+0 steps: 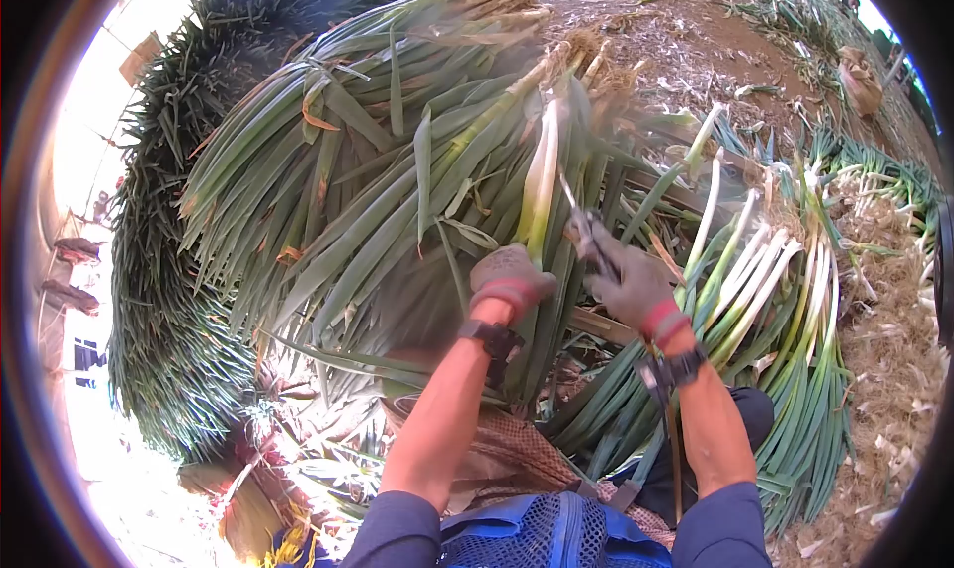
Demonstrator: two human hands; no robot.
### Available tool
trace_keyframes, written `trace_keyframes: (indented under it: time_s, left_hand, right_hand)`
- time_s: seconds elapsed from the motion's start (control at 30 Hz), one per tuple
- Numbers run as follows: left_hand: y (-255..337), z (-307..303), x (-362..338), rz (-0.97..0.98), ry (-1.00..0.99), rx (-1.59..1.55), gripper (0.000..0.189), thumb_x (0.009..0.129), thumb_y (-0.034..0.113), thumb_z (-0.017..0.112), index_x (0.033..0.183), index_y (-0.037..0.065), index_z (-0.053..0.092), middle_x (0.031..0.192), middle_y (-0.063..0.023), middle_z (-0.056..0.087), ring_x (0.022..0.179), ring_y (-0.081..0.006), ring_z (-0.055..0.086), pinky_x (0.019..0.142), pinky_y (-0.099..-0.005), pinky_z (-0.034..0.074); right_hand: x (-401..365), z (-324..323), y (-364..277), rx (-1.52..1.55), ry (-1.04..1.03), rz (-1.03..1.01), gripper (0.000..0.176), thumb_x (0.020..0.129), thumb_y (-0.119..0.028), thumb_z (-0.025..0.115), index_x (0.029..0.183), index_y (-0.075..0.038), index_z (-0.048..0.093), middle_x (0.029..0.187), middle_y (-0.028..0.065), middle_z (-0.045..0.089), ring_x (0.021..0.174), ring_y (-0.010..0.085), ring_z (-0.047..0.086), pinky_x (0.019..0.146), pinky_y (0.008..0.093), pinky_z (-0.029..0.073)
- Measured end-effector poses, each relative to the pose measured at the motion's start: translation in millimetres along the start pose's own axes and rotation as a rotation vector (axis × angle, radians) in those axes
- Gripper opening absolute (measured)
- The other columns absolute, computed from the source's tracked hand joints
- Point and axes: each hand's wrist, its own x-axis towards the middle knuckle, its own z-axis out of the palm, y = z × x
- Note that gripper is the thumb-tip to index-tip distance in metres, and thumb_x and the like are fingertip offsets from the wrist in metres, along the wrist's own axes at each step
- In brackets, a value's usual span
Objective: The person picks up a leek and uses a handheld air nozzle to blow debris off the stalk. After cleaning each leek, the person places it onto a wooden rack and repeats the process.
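Note:
My left hand (509, 280), in a dirty grey glove with a red cuff, is closed round green onions (542, 175). Their white stalks and roots point up and away from me. Just to the right, my gloved right hand (626, 280) grips a knife (571, 192) by its dark handle. The thin blade points up beside the white stalks. A large heap of untrimmed green onions (368, 170) lies left of and beyond my hands, leaves toward me. On my right rests a bundle of cleaned green onions (760, 270) with bare white ends.
At the far left stands a tall dark-green stack of onions (169, 270). Brown soil (656, 31) littered with peelings lies ahead, and dry roots and scraps (884, 369) cover the ground at right. Mesh cloth (497, 449) spreads over my lap.

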Motion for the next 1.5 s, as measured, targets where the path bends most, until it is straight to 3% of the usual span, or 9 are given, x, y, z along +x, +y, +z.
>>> trace_keyframes:
  time_s: [0.3, 0.47, 0.7, 0.77, 0.83, 0.93, 1.1, 1.27, 1.5]
  left_hand:
    - [18, 60, -21, 0.088, 0.038, -0.203, 0.054, 0.076, 0.043, 0.078, 0.112, 0.004, 0.069, 0.107, -0.0217, 0.076, 0.104, -0.0372, 0.074, 0.090, -0.0468, 0.056]
    - [58, 106, -48, 0.248, 0.214, 0.100, 0.045, 0.086, 0.048, 0.076, 0.107, 0.010, 0.069, 0.102, -0.0136, 0.072, 0.091, -0.0335, 0.075, 0.078, -0.0473, 0.060]
    - [111, 132, -99, 0.545, -0.267, 0.076, 0.048, 0.088, 0.050, 0.074, 0.116, 0.011, 0.074, 0.111, -0.0186, 0.076, 0.111, -0.0364, 0.074, 0.098, -0.0471, 0.058]
    - [88, 99, -48, 0.690, 0.219, -0.066, 0.045, 0.085, 0.045, 0.078, 0.115, 0.013, 0.072, 0.107, -0.0151, 0.075, 0.105, -0.0339, 0.074, 0.092, -0.0471, 0.059]
    - [73, 39, 14, 0.513, 0.632, 0.179, 0.037, 0.083, 0.042, 0.079, 0.105, 0.014, 0.070, 0.098, -0.0118, 0.072, 0.088, -0.0344, 0.071, 0.081, -0.0482, 0.058]
    - [31, -16, 76, 0.299, 0.885, 0.536, 0.040, 0.088, 0.044, 0.076, 0.112, 0.013, 0.068, 0.106, -0.0140, 0.074, 0.097, -0.0374, 0.073, 0.084, -0.0510, 0.057]
    - [12, -18, 90, 0.351, 0.544, 0.401, 0.021, 0.093, 0.031, 0.068, 0.102, 0.012, 0.073, 0.100, -0.0143, 0.077, 0.093, -0.0368, 0.077, 0.079, -0.0506, 0.060]
    - [-2, 10, -28, 0.455, 0.379, 0.402, 0.012, 0.091, 0.019, 0.063, 0.093, 0.012, 0.073, 0.086, -0.0156, 0.076, 0.081, -0.0398, 0.076, 0.069, -0.0514, 0.060]
    - [-49, 26, -125, 0.367, 0.012, 0.546, 0.033, 0.093, 0.043, 0.071, 0.101, 0.011, 0.072, 0.090, -0.0121, 0.077, 0.085, -0.0363, 0.076, 0.076, -0.0506, 0.059]
  right_hand:
    - [-130, -12, 29, 0.096, 0.021, 0.089, 0.079, 0.087, -0.029, 0.077, 0.158, -0.008, 0.051, 0.114, 0.0216, 0.070, 0.103, 0.0375, 0.069, 0.096, 0.0418, 0.053]
    - [-144, -26, 42, 0.090, 0.026, 0.157, 0.078, 0.087, -0.031, 0.076, 0.158, -0.013, 0.052, 0.106, 0.0208, 0.069, 0.097, 0.0377, 0.069, 0.092, 0.0446, 0.055]
    - [-133, -40, 83, -0.008, 0.233, 0.252, 0.082, 0.087, -0.034, 0.077, 0.162, -0.018, 0.048, 0.103, 0.0219, 0.068, 0.095, 0.0408, 0.070, 0.089, 0.0467, 0.055]
    - [-140, -40, 94, -0.084, 0.311, 0.236, 0.083, 0.088, -0.036, 0.077, 0.163, -0.020, 0.046, 0.103, 0.0218, 0.068, 0.095, 0.0415, 0.070, 0.088, 0.0476, 0.056]
    - [-141, -44, 79, 0.013, 0.195, 0.281, 0.083, 0.088, -0.038, 0.076, 0.164, -0.023, 0.045, 0.102, 0.0219, 0.067, 0.094, 0.0423, 0.070, 0.087, 0.0485, 0.055]
    - [-142, -27, 73, 0.076, 0.057, 0.217, 0.083, 0.090, -0.043, 0.073, 0.165, -0.023, 0.044, 0.102, 0.0224, 0.066, 0.096, 0.0431, 0.069, 0.088, 0.0489, 0.055]
    - [-133, -15, 61, 0.047, -0.066, 0.180, 0.083, 0.090, -0.047, 0.072, 0.164, -0.022, 0.043, 0.106, 0.0246, 0.066, 0.098, 0.0449, 0.069, 0.091, 0.0516, 0.054]
    - [-130, -23, 59, 0.106, -0.025, 0.218, 0.082, 0.089, -0.036, 0.077, 0.163, -0.016, 0.046, 0.110, 0.0231, 0.070, 0.103, 0.0408, 0.068, 0.093, 0.0450, 0.054]
    - [-130, -21, 42, 0.282, -0.060, 0.069, 0.082, 0.090, -0.041, 0.075, 0.162, -0.014, 0.046, 0.110, 0.0232, 0.067, 0.104, 0.0426, 0.068, 0.093, 0.0494, 0.053]
